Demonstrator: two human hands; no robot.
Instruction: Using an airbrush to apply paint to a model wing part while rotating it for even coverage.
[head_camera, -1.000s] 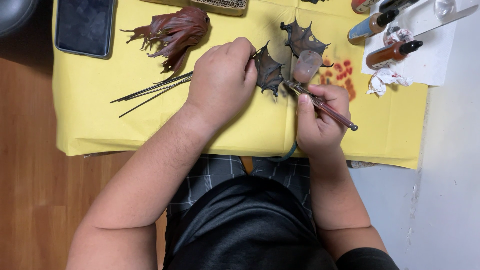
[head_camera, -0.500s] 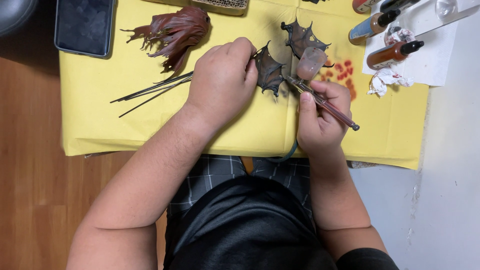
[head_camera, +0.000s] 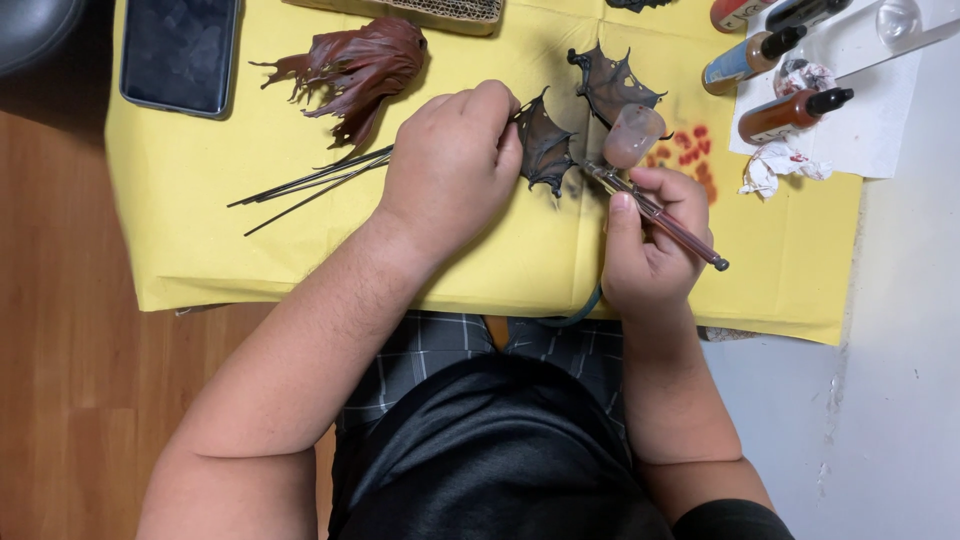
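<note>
My left hand (head_camera: 455, 165) is closed around a small dark bat-like wing piece (head_camera: 545, 148), holding it just above the yellow paper sheet (head_camera: 200, 260). My right hand (head_camera: 650, 245) grips an airbrush (head_camera: 660, 215) with a cloudy paint cup (head_camera: 632, 135), its tip aimed at the wing piece. A second dark wing (head_camera: 608, 85) lies on the sheet just beyond the cup. Several thin dark rods (head_camera: 300, 187) stick out to the left from under my left hand.
A reddish-brown feathered model part (head_camera: 355, 65) lies at the back of the sheet, a dark phone (head_camera: 180, 52) to its left. Paint dropper bottles (head_camera: 790, 112) and a crumpled stained tissue (head_camera: 770, 168) rest on white paper at the right. Red paint spots (head_camera: 690, 155) mark the sheet.
Hands and airbrush keep nearly the same pose; the airbrush has shifted only slightly against the wing piece.
</note>
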